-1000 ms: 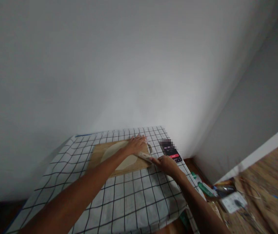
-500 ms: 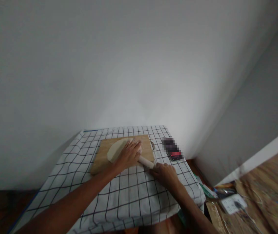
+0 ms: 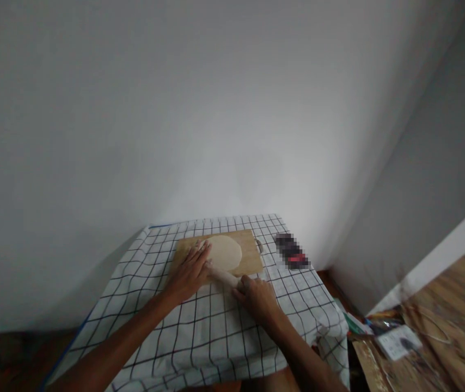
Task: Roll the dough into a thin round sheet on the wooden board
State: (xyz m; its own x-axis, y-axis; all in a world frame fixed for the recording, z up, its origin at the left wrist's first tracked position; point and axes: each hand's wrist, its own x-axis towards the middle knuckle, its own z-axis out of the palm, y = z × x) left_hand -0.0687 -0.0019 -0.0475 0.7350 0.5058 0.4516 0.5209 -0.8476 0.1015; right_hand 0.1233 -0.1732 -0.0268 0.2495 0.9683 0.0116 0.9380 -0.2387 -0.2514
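Observation:
A thin round sheet of pale dough (image 3: 225,253) lies on a wooden cutting board (image 3: 251,250). My left hand (image 3: 191,271) rests flat, fingers stretched out, over the left edge of the dough and the far end of a rolling pin (image 3: 224,277). That end of the pin is hidden under the palm. My right hand (image 3: 257,296) is closed around the pin's near right end, just off the board's front edge. The pin slants from lower right to upper left across the front of the dough.
A white tablecloth with a dark grid (image 3: 216,343) covers the table, which stands by a wall. A pixelated dark object with a red patch (image 3: 292,251) lies right of the board. On the floor at right are a power strip (image 3: 399,342) and cardboard (image 3: 367,362).
Both hands and the rolling pin have moved left across the board. The right side of the dough now shows, while my left hand covers its left edge. The view has shifted slightly.

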